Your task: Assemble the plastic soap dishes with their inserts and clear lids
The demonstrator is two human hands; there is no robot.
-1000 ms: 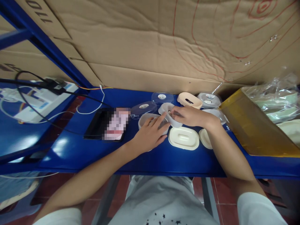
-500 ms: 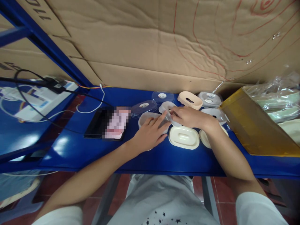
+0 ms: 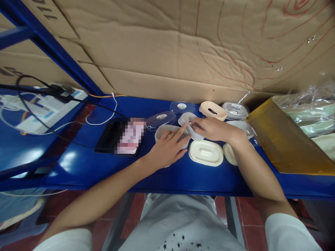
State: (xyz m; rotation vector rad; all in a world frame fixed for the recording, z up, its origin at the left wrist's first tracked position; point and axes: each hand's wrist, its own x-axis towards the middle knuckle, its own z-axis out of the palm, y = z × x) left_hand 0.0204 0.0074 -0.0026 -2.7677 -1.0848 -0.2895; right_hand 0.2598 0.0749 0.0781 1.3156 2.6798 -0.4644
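My left hand point(image 3: 169, 146) lies with its fingers spread over a translucent oval tray point(image 3: 160, 131), its index fingertip reaching the neighbouring frosted tray. My right hand point(image 3: 209, 129) is closed at the rim of that frosted tray point(image 3: 187, 119), thumb and fingers pinching together there. Just below it a cream oval lid point(image 3: 206, 153) lies flat. Behind the hands are two clear covers with round stickers point(image 3: 161, 120) and a peach tray with a slot point(image 3: 213, 111). Part of another cream piece point(image 3: 229, 154) is hidden under my right forearm.
A phone point(image 3: 131, 136) lies left on the blue table point(image 3: 89, 170), with cables and a power strip point(image 3: 49, 113) beyond. At right stand clear containers point(image 3: 235, 111) and a taped box point(image 3: 282, 139) holding wrapped green pieces. Cardboard point(image 3: 143, 45) rises behind.
Both hands stay almost in place. The frosted tray has hardly moved, and the view has shifted very slightly.
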